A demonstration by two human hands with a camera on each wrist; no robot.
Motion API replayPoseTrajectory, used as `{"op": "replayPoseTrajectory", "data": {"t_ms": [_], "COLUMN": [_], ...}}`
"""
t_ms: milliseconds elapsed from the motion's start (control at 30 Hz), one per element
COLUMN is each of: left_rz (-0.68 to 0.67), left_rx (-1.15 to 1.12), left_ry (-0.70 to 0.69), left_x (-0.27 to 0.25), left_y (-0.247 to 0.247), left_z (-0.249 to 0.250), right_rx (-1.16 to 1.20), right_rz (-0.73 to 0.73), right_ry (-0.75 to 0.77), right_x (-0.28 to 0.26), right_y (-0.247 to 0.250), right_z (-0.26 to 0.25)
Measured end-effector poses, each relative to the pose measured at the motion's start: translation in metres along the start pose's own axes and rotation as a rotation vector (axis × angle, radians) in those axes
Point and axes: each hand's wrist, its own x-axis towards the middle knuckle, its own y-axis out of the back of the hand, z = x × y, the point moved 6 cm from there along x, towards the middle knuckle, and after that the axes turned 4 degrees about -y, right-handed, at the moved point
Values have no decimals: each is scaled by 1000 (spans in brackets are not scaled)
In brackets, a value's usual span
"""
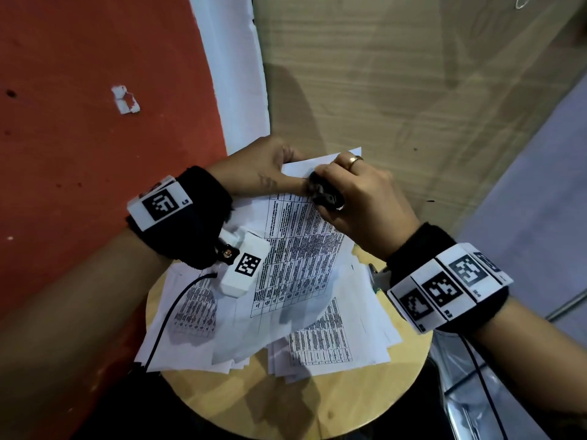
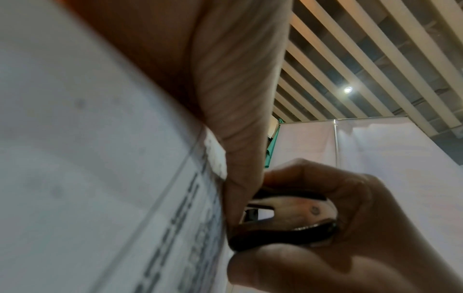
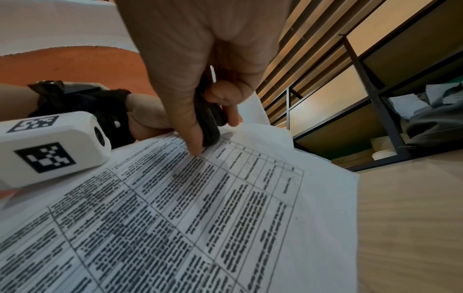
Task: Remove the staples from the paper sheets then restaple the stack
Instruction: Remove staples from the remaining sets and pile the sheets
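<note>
At the far edge of the round wooden stool top (image 1: 317,404), both hands meet over one corner of the printed sheets (image 1: 298,265). The left hand (image 1: 254,171) grips that raised corner, thumb lying flat along the top page and the other fingers tucked behind it, out of sight. Right against that thumb's tip sits the black staple remover (image 1: 325,193), and the right hand (image 1: 365,201) is squeezing it, thumb (image 2: 288,263) below and a curled finger above, with a gold ring (image 1: 354,161) on one finger. From the left wrist view the remover's metal claws (image 2: 273,210) point straight at the paper edge, right beside the left thumb; whether they have bitten a staple, I cannot tell. The held sheets tilt up from the loose, fanned-out pile of papers (image 1: 330,341) covering most of the stool top. White wrist camera (image 1: 243,265) hangs just above the pages.
</note>
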Motion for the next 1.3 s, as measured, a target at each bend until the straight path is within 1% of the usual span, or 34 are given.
{"op": "replayPoseTrajectory", "data": {"t_ms": [267, 400, 600, 833, 967, 1100, 1200, 1300], "left_rz": [0, 5, 24, 10, 41, 114, 116, 137], "left_rx": [-52, -88, -96, -92, -152, -247, -340, -384], "left_ry": [-33, -19, 29, 36, 23, 26, 60, 84], "left_x": [-3, -4, -3, 0, 1, 2, 1, 0], "left_y": [-3, -2, 2, -1, -1, 0, -1, 0], "left_z": [8, 6, -3, -6, -10, -18, -26, -33], "right_rx": [-7, 7, -21, 2, 25, 178, 283, 410], "right_rz": [-22, 7, 36, 50, 84, 134, 179, 201], "right_ry": [16, 54, 64, 59, 8, -79, -156, -235], "right_x": [5, 4, 1, -2, -2, -7, -11, -15], "right_y": [0, 2, 1, 3, 4, 3, 1, -1], "right_z": [-1, 0, 1, 3, 9, 17, 22, 29]}}
